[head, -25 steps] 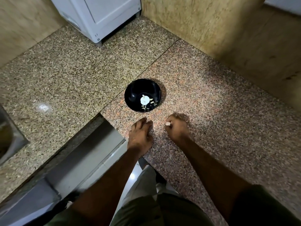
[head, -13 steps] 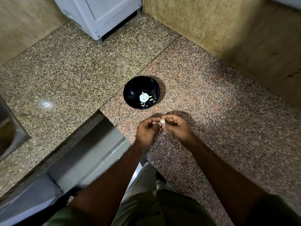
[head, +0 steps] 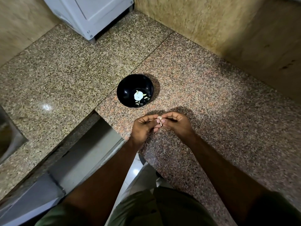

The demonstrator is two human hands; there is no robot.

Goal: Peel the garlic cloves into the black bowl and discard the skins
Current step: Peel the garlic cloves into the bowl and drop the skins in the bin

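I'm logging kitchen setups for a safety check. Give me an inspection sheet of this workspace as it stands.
Surface: speckled granite counter, corner-shaped with a seam.
Job's things: black bowl holding pale garlic pieces; garlic clove between both hands, near side of the bowl.
Clutter: nothing seen.
Hands: left hand and right hand both pinch the clove.
Cables: nothing seen.
Surroundings: white appliance at the back, tan wall, sink edge far left.

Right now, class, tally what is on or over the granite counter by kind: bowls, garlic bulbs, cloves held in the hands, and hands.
Black bowl: 1
Garlic bulb, in the bowl: 1
Garlic clove, pinched between left hand and right hand: 1
Hands: 2
Total: 5
Small loose pieces in the bowl are too small to count.
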